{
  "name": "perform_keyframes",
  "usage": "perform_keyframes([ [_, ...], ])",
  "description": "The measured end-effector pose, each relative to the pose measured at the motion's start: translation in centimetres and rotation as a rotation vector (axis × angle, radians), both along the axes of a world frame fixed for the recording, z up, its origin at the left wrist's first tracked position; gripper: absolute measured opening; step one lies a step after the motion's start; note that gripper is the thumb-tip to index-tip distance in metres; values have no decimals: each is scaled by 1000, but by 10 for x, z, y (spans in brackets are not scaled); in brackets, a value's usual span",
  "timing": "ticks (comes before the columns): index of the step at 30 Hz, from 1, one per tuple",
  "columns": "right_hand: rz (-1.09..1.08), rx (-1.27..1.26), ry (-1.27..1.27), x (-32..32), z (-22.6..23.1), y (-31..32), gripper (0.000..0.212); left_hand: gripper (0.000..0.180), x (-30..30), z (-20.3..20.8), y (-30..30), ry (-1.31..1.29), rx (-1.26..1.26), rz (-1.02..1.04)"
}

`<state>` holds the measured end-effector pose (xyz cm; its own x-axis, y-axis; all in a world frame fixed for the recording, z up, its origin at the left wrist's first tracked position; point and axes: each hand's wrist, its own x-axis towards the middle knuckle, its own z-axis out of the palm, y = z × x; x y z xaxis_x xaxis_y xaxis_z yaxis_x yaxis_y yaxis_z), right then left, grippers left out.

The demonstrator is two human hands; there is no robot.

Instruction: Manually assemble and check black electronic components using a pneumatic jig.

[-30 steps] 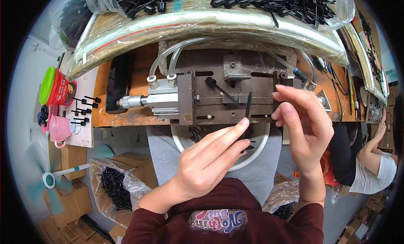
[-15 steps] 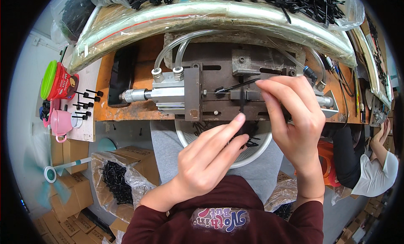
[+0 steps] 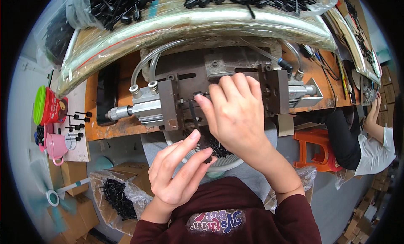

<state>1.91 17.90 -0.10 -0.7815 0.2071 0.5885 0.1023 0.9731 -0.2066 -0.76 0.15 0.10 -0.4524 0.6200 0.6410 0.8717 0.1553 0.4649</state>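
Observation:
My right hand (image 3: 237, 113) is curled over the middle of a dark metal clamping fixture (image 3: 185, 86), its thumb pointing left. A thin black plastic stick with a small head (image 3: 198, 94) shows just beyond the thumb, lying in line with the fixture; the rest is hidden under the hand. Lower and to the left, my left hand (image 3: 176, 170) has its fingertips brought together round a second black stick (image 3: 193, 113), which points up toward the fixture. Its lower end is partly hidden by the fingers.
Silver air cylinders (image 3: 147, 111) with clear hoses flank the fixture. Below, a white basket (image 3: 229, 166) holds black sticks. More sticks lie heaped on the plastic-wrapped shelf (image 3: 202, 19). A pink cup (image 3: 56, 145) stands left; a person (image 3: 374, 149) sits at far right near an orange stool (image 3: 309, 145).
My right hand has moved from holding a black stick above the fixture to covering the fixture's middle. My left hand has drawn down and away with its stick. The view has shifted.

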Motion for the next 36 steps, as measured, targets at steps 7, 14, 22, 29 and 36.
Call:
perform_keyframes([
  [7,-35,-60,57,-1,-5,-2,21,38,5,0,2,-9,16,7],
  [14,-32,43,16,1,-9,0,18,36,7,-7,1,-29,30,-9],
  [22,70,49,54,7,0,11,9,38,9,-9,0,-12,25,-13],
  [29,163,120,100,10,6,24,8,38,11,-12,5,-19,21,-26],
  [36,135,-191,261,50,40,33,26,33,12,-2,25,-93,-102,-57],
])
